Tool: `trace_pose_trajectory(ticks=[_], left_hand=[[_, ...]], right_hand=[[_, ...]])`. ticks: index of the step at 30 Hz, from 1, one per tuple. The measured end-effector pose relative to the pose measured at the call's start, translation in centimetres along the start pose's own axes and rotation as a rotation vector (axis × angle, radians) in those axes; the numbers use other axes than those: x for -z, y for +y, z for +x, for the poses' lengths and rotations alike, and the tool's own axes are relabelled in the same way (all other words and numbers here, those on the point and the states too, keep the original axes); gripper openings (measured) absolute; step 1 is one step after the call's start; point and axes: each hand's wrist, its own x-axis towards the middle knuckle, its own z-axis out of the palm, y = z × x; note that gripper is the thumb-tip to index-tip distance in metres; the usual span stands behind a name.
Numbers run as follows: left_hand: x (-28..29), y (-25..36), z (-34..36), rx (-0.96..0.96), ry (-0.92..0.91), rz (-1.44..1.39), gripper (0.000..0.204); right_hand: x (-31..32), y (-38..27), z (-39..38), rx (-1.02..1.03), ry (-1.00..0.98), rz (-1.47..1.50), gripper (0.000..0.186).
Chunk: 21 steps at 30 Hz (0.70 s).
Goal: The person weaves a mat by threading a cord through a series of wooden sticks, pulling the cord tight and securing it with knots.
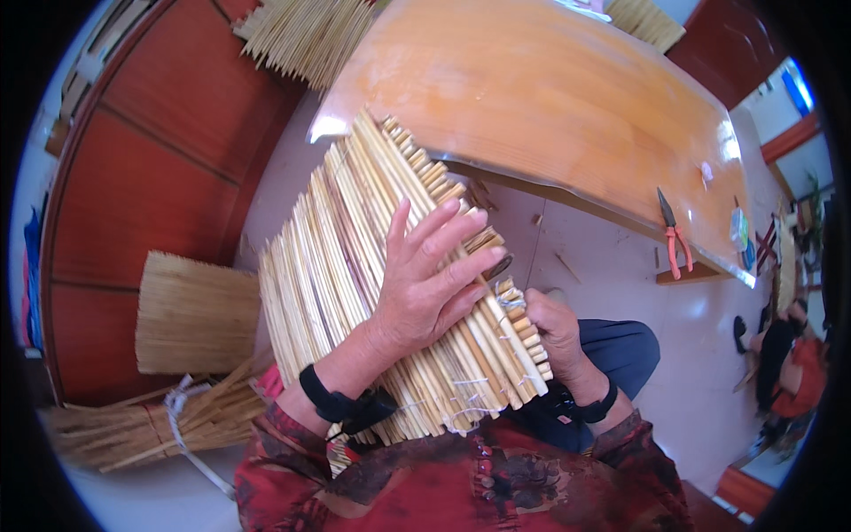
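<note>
Daylight is bright and even around my hands, and soft shadow falls only under my left hand where it presses on the reed mat. Above my hands, the glossy table throws white glare along its near edge and far right corner. Toward the rim, straight lines bow, detail smears, and black corners close in.

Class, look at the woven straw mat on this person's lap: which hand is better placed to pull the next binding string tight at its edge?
The right hand, probably. It sits at the mat's right edge beside the white string binding. The left hand lies flat across the stalks, pressing them down, away from the string.
</note>
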Motion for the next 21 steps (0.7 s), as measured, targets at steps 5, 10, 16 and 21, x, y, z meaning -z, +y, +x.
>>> trace_pose_trajectory(ticks=[5, 10, 16, 21], left_hand=[[1.1, 0.0, 3.1, -0.032, -0.241, -0.175, 0.026], [3.6, 0.9, 8.1, -0.256, -0.640, 0.011, 0.022], [4.1, 0.6, 11.4, -0.148, -1.135, -0.329, 0.038], [4.4, 1.9, 13.0, -0.198, -1.395, -0.251, 0.041]], right_hand=[[0.0, -1.7, 0.3, 0.002, -0.050, -0.027, 0.010], [-0.3, -1.9, 0.6, 0.032, -0.033, 0.047, 0.014], [-0.4, -2.0, 0.2, 0.050, -0.056, 0.146, 0.014], [-0.3, -2.9, -0.1, 0.146, -0.024, 0.104, 0.013]])
